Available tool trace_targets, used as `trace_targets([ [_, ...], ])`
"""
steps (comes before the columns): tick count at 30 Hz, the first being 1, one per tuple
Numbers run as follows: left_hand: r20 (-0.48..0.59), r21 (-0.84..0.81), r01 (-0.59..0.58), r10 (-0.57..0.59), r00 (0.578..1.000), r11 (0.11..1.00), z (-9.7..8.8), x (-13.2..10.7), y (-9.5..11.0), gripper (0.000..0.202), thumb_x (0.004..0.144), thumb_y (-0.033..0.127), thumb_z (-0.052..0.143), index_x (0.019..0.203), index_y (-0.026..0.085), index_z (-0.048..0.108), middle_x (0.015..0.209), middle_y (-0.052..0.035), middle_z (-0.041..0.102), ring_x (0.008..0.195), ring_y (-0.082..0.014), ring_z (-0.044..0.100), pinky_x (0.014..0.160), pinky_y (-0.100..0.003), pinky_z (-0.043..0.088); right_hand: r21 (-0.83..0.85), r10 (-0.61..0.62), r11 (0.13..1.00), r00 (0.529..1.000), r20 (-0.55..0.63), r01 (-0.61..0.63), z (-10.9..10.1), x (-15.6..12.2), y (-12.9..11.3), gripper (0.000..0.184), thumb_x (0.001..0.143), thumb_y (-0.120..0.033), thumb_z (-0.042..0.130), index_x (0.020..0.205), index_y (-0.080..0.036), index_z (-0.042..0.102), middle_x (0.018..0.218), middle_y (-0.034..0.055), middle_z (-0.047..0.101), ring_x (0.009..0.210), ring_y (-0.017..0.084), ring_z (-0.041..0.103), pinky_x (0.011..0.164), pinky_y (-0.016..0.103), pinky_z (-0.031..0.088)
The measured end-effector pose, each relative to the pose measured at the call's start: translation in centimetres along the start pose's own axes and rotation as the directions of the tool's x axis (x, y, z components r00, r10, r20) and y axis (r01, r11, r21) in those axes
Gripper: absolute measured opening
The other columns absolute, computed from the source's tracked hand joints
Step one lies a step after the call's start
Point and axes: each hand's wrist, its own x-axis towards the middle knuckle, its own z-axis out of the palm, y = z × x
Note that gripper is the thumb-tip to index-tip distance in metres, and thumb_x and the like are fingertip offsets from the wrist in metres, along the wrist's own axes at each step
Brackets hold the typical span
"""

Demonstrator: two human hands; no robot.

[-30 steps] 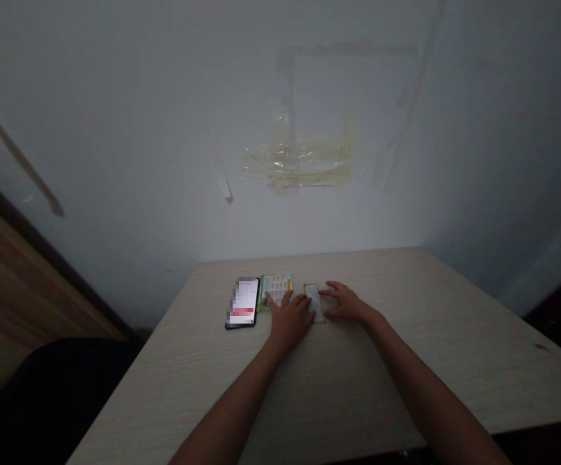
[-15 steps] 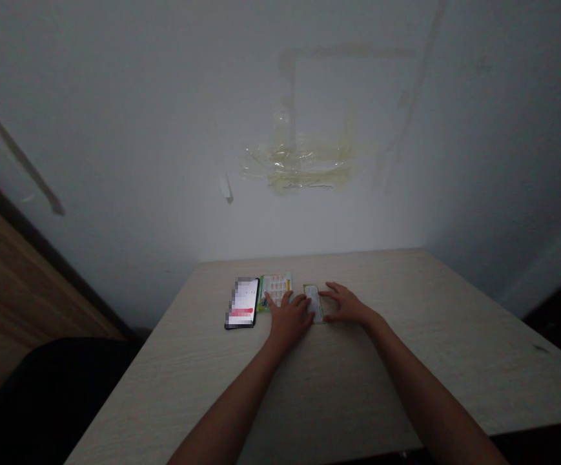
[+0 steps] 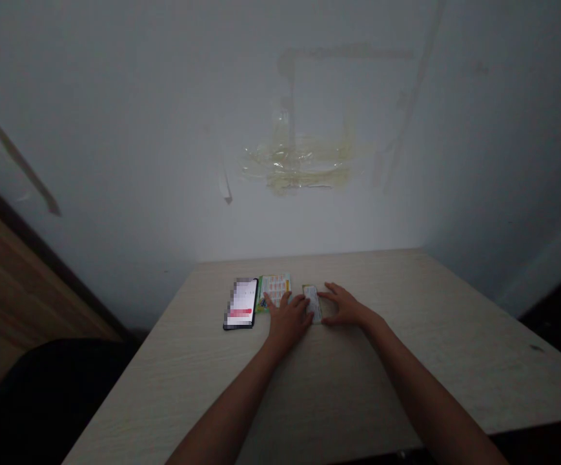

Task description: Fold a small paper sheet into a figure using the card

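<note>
Both my hands lie flat on a pale wooden table (image 3: 338,387), on either side of a small white card with a green edge (image 3: 312,301). My left hand (image 3: 288,318) has its fingers spread, some resting on a green and red printed card (image 3: 274,285) and some touching the left edge of the white card. My right hand (image 3: 342,306) is open too, its fingertips on the white card's right edge. Neither hand has lifted anything.
A phone (image 3: 241,303) with a lit screen lies left of the printed card. The table stands against a white wall with old tape marks (image 3: 299,165). A dark seat or cloth (image 3: 42,394) sits at the lower left, beside wooden flooring.
Nothing has visibly changed with the hands or cards; only the view has shifted very slightly.
</note>
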Motion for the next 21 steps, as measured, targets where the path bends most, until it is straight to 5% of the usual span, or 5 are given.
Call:
trace_targets([
  [11,0.014,-0.006,-0.002,0.002,1.000,1.000,-0.19,-0.03,-0.01,0.035,0.092,0.048,0.050,0.125,0.039,0.059,0.131,0.0001,0.062,0.132,-0.0343,0.041,0.102,-0.081,-0.013,0.036,-0.016,0.999,0.999,-0.043,0.018,-0.07,-0.39,0.04,0.087,0.060,-0.055,0.080,0.138,-0.027,0.052,0.157,0.0134,0.028,0.144,0.033,0.024,0.116,0.050,0.023],
  [18,0.005,-0.032,-0.004,0.004,1.000,0.999,-0.05,-0.03,-0.11,0.034,0.091,0.047,0.052,0.124,0.039,0.059,0.130,0.0014,0.063,0.132,-0.0337,0.040,0.101,-0.080,-0.017,0.106,-0.072,0.990,0.979,-0.189,0.093,-0.28,-0.13,0.42,0.020,0.079,-0.037,0.070,0.096,-0.030,0.076,0.137,0.0071,0.055,0.132,0.028,0.044,0.110,0.049,0.032],
  [21,-0.006,-0.047,-0.008,0.008,1.000,0.999,0.08,-0.05,-0.19,0.034,0.091,0.047,0.051,0.123,0.039,0.059,0.130,0.0019,0.063,0.132,-0.0334,0.040,0.100,-0.080,-0.019,0.124,-0.110,0.983,0.974,-0.199,0.137,-0.22,0.02,0.56,0.011,0.078,-0.035,0.072,0.084,-0.029,0.078,0.132,0.0065,0.059,0.126,0.027,0.049,0.109,0.047,0.034],
])
